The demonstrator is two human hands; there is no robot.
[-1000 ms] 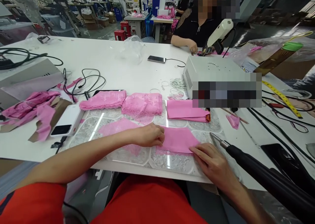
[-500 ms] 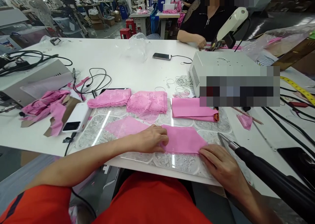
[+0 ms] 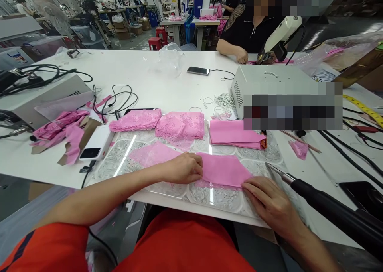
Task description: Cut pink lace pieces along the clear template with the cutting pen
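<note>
At the near edge of the white worktop [image 3: 143, 74], on a clear patterned mat [image 3: 116, 156], lies a flat pink fabric piece [image 3: 223, 170], long axis running left-right. Left hand [image 3: 184, 168] rests on its left end, fingers curled down and pinching the edge where it meets a pink lace piece [image 3: 151, 153] spread further left. Right hand [image 3: 269, 202] lies flat and open at the fabric's near right corner, fingertips touching it, gripping nothing. So the fabric sits between both hands, far-left of the right hand, just right of the left; left hand has the closer hold. Just right of the right hand a black-handled tool with metal tip [image 3: 314, 196] lies on the worktop, untouched. Far of the fabric: two folded lace stacks [image 3: 179, 125], a folded pink stack [image 3: 233, 133], a white machine box [image 3: 269, 80]. White power bank [image 3: 97, 143] at left. A co-worker's hand [image 3: 241, 56] rests at the far side
</note>
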